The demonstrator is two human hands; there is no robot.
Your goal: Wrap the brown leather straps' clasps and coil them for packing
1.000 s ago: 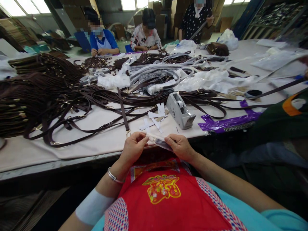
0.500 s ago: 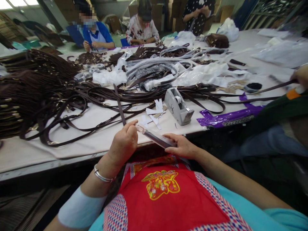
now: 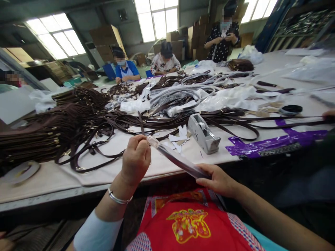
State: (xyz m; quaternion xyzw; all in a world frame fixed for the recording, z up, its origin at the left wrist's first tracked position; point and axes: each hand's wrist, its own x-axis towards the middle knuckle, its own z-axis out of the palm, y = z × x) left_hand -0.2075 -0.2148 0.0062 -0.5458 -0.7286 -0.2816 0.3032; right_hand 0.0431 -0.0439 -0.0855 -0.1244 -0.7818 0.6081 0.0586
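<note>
A dark brown strap in a clear plastic sleeve stretches between my hands above the table's front edge. My left hand is closed around its upper end, where the clear plastic shows; a bare piece of brown strap rises just behind the fist. Thumb and fingers of my right hand pinch the sleeve's lower end. Beyond the sleeve stands a grey tape dispenser, with white paper strips to its left.
Brown straps with metal clasps and stacked brown pieces cover the left. White plastic wrapping lies mid-table. Purple tape marks the right edge. Three people work across the table; another's hand shows at the far right.
The view has tilted up and shows windows. My hands are farther apart, with a longer stretch of the sleeved strap between them.
</note>
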